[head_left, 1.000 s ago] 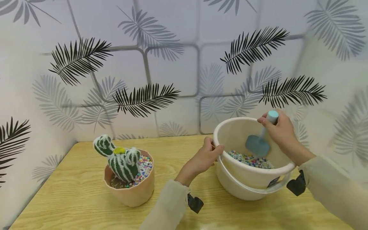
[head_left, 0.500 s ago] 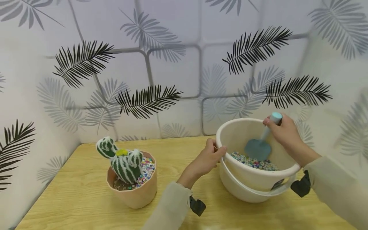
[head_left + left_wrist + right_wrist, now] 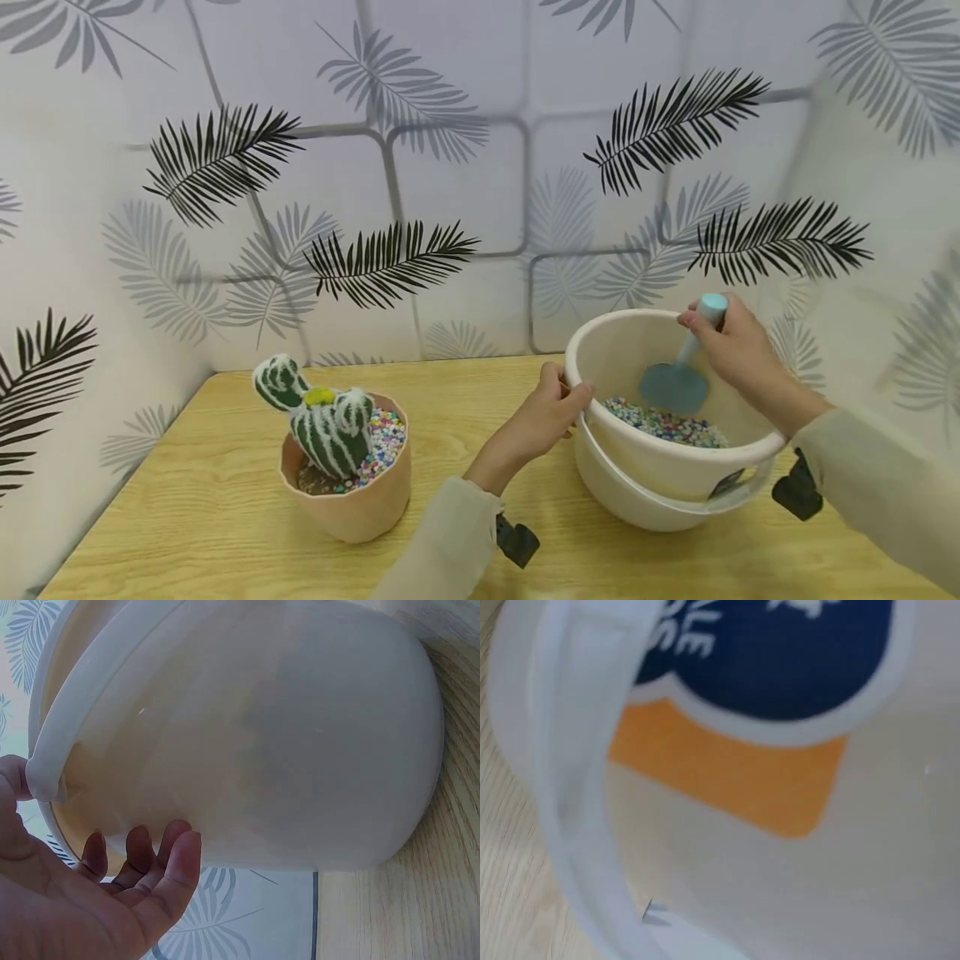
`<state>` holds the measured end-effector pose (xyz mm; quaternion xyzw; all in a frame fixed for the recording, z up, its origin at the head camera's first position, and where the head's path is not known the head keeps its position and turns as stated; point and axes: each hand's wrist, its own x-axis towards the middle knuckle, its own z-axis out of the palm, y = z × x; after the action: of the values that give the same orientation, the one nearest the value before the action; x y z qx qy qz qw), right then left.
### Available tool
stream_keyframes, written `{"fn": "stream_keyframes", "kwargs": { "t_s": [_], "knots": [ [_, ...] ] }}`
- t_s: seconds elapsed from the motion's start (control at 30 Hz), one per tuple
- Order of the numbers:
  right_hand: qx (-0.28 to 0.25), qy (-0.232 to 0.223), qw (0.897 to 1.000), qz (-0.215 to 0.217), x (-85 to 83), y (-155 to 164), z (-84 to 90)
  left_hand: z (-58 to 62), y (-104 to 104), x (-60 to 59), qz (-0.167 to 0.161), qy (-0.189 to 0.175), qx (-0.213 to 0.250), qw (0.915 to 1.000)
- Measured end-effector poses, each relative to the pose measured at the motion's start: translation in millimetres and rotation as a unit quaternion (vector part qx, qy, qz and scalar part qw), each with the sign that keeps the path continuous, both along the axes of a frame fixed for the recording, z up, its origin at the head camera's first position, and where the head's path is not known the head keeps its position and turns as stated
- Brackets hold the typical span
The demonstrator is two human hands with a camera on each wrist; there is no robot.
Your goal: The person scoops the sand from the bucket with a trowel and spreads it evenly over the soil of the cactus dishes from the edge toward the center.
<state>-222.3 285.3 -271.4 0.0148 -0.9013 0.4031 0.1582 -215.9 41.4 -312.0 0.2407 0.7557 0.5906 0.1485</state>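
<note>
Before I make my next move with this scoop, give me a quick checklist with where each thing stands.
1. Left hand holding the bucket at its rim: ok.
2. Right hand gripping the scoop by its handle: ok.
3. Beads in the bucket: ok.
4. Scoop loaded with beads: cannot tell.
5. Beads all around the cactus in the pot: not ok, a brown patch shows.
</note>
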Motion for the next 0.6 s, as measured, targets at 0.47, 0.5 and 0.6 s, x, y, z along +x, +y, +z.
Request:
{"fn": "stream_keyframes", "kwargs": {
  "t_s": [0.47,0.5,0.6],
  "knots": [
    [0.015,-0.052,0.996,0.074,-7.0,-1.5,3.2,-2.0,-1.2,-0.3,0.002,0.002,0.013,0.9999],
    [0.018,-0.056,0.995,0.074,-6.5,-1.5,3.8,-2.1,-1.0,-0.2,0.002,0.002,0.014,0.9999],
    [0.027,-0.07,0.995,0.071,-4.7,1.0,4.7,-3.1,0.8,0.6,0.002,0.0,0.014,0.9999]
  ]
}}
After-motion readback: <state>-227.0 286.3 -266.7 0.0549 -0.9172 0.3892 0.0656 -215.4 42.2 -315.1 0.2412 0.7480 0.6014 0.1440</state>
